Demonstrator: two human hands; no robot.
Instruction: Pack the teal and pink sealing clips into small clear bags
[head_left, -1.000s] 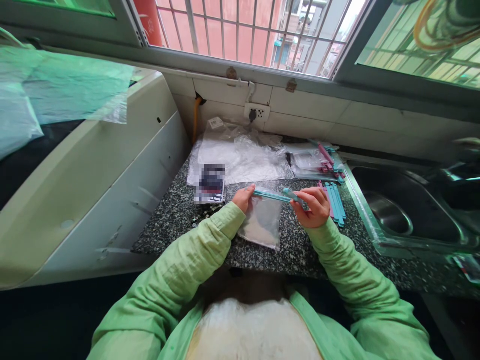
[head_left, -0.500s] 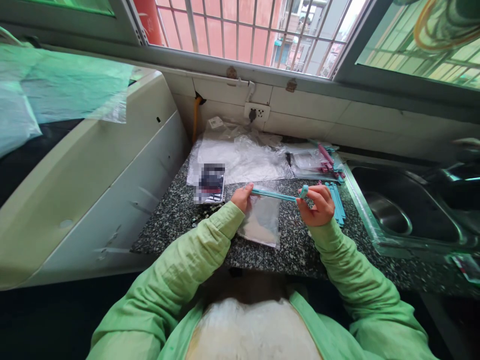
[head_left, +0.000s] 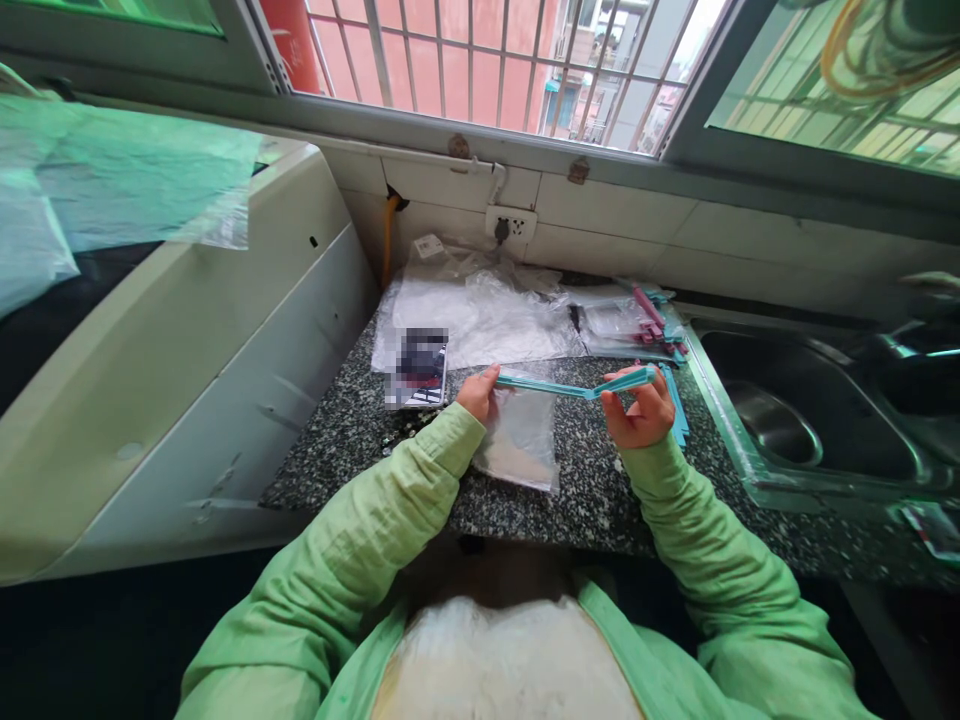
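Observation:
My left hand (head_left: 477,395) pinches the left end of a light blue bag sealing clip (head_left: 544,387). From its bend the clip's other arm angles up to the right, where the thumb and fingers of my right hand (head_left: 641,412) hold it. Below the clip, a clear plastic bag (head_left: 517,445) with pale contents lies flat on the speckled counter (head_left: 592,510). More blue clips (head_left: 678,410) lie just beyond my right hand, partly hidden by it.
Crumpled clear plastic packaging (head_left: 480,310) covers the counter's back. Bagged blue and pink clips (head_left: 649,315) lie to its right. A partly blurred phone-like object (head_left: 424,368) lies left of my hands. The steel sink (head_left: 780,430) is at right, a pale appliance (head_left: 300,270) at left.
The clip's right arm has swung outward from its folded position, so the clip now stands open in a wide angle. My right hand has shifted slightly right; my left keeps its hold.

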